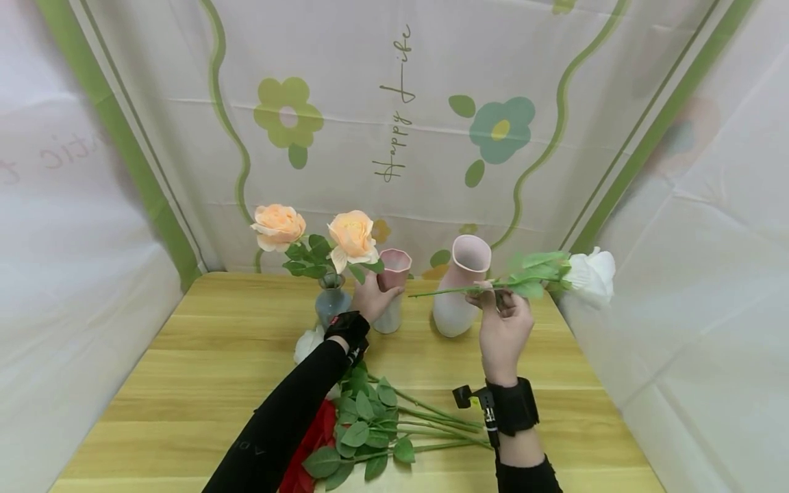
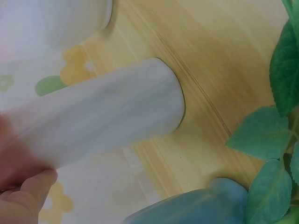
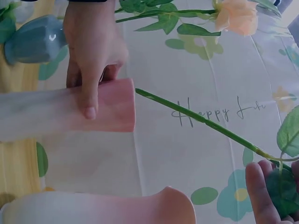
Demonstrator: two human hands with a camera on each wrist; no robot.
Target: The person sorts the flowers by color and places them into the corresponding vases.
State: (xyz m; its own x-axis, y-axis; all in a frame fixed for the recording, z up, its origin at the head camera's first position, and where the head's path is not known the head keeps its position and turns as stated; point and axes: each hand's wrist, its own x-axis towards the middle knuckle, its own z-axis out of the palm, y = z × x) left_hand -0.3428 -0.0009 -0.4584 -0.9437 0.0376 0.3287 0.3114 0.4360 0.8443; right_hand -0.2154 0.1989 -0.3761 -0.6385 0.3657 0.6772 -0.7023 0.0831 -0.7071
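My left hand (image 1: pixel 370 299) grips a slim pink-and-white vase (image 1: pixel 388 316) near its top, thumb across the front. In the left wrist view, the base of that vase (image 2: pixel 154 98) is on the wooden table. My right hand (image 1: pixel 505 332) pinches the stem of a white rose (image 1: pixel 590 275), which lies sideways in the air with its bloom to the right. In the right wrist view, the cut end of the green stem (image 3: pixel 201 119) points at the rim of the held vase (image 3: pixel 119 105). A wider pink-and-white vase (image 1: pixel 453 308) stands just left of my right hand.
A blue-grey vase (image 1: pixel 331 301) with two peach roses (image 1: pixel 353 236) stands beside my left hand. Several leafy stems (image 1: pixel 376 418), a red bloom (image 1: pixel 314 438) and a white bloom (image 1: pixel 307 344) lie on the table (image 1: pixel 185 383). A printed cloth (image 1: pixel 345 41) hangs behind.
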